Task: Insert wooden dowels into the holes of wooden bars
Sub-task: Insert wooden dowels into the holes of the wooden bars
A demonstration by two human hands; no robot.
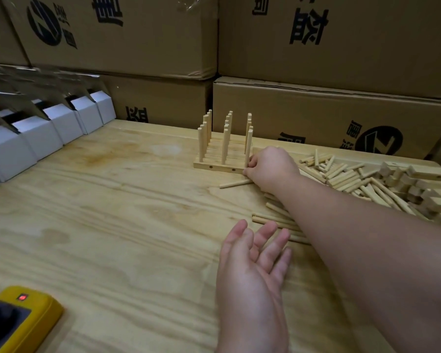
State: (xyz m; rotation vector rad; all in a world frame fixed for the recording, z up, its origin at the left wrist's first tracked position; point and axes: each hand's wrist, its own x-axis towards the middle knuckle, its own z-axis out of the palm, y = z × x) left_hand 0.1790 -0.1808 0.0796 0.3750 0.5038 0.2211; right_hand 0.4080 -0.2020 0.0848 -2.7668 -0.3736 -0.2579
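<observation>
From my head camera, my right hand (pixel 270 166) reaches across the table (pixel 112 225) to the row of wooden bars (pixel 218 167), fingers curled at the near right corner, pinching the base of the upright dowel (pixel 248 146) there. A loose dowel (pixel 236 184) lies just beside that hand. My left hand (pixel 252 261) hovers nearer me, palm up, fingers relaxed, holding nothing. Heaped dowels (pixel 346 174) and spare bars (pixel 428 184) lie to the right.
</observation>
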